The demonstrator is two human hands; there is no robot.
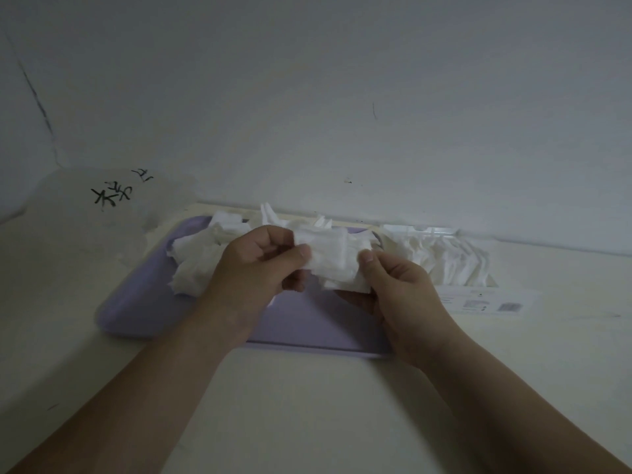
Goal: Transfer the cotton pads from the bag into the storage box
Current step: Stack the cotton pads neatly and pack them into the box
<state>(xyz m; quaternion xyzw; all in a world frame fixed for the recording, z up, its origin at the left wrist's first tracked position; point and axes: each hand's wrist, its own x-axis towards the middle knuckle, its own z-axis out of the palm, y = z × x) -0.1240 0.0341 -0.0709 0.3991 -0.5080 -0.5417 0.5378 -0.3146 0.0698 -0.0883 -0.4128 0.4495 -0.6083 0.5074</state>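
- Cotton pads (328, 258): a small stack is held in the air between both hands, over the far part of the purple tray (307, 323).
- Left hand (260, 265) pinches the stack's left end, thumb against curled fingers.
- Right hand (396, 285) pinches its right end, thumb on top.
- The tray lies at the table's (307, 405) far edge by the wall, with a loose pile of pads (198, 261) on its far-left part.
- Just right of the tray, what seems to be the clear bag (455, 261) holds more pads; the dim light blurs it.
- A translucent sheet (113, 196) with black handwriting sits at the far-left corner.
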